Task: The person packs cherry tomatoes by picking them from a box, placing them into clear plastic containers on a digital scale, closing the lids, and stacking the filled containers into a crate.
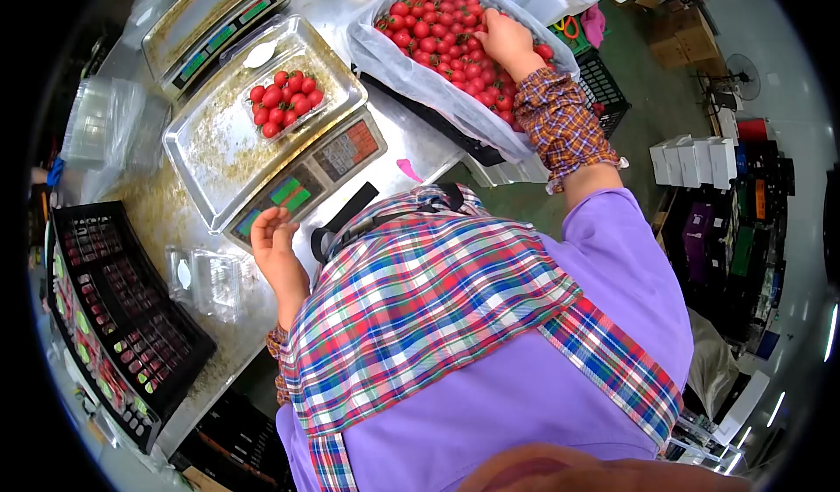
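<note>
My right hand [507, 44] reaches into a crate lined with a clear plastic bag [372, 50], its bent fingers closed at the tips among the red cherry tomatoes [446, 32]. What lies between those fingertips is mostly hidden, but tomatoes touch them. My left hand [278, 247] is held beside the front of a digital scale [350, 149], fingers loosely bent and apart, with nothing in them. On the scale rests a stained metal tray [206, 172]. A clear plastic punnet holding several cherry tomatoes [284, 100] sits in that tray, with a white oval piece [260, 54] near it.
A second scale with a tray [197, 24] stands at the back left. Stacked clear punnets [105, 124] lie left; an open empty clamshell [210, 282] is nearer me. A black crate of packed punnets [131, 317] borders the left edge. A pink scrap [408, 170] lies on the metal table.
</note>
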Motion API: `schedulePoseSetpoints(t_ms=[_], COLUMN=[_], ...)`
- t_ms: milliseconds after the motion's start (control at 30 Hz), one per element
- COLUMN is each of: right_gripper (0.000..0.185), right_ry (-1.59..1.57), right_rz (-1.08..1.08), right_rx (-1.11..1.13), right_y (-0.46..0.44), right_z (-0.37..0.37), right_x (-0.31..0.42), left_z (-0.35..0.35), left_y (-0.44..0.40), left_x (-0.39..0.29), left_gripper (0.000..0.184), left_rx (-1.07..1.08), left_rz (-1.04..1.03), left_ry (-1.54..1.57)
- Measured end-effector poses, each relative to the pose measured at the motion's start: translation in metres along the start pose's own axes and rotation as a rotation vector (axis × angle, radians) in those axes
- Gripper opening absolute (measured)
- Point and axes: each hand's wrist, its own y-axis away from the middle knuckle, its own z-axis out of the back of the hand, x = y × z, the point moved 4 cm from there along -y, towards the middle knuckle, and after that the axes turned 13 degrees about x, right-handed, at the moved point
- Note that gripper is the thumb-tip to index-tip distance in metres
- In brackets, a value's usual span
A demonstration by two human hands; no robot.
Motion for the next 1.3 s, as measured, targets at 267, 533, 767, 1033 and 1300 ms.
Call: schedulePoseSetpoints(t_ms=[267, 533, 767, 1033, 1300], right_gripper=[0.027, 0.025, 0.033, 0.035, 0.043], right_ry=[-2.016, -2.144, -1.790, -1.808, -1.582], right_rz=[0.079, 0.009, 0.124, 0.500, 0.490], right_rx=[0.249, 0.202, 0.340, 0.346, 0.279], right_y=[0.009, 0.001, 0.002, 0.038, 0.068], right_z=[0.026, 0.010, 0.022, 0.066, 0.083], right_x=[-0.054, -0.059, -0.037, 0.006, 0.024], left_z=[0.000, -0.016, -0.010, -0.006, -0.012], left_y=[0.003, -0.009, -0.005, -0.004, -0.009], left_x=[0.010, 0.010, 0.015, 0.017, 0.023], left_gripper=[0.023, 0.018, 0.015, 0.014, 0.014], left_rx=[0.002, 0.067, 0.047, 0.037, 0.074], left_rz=[0.072, 0.125, 0.166, 0.194, 0.209], left_ry=[0.051, 0.061, 0.059, 0.078, 0.108])
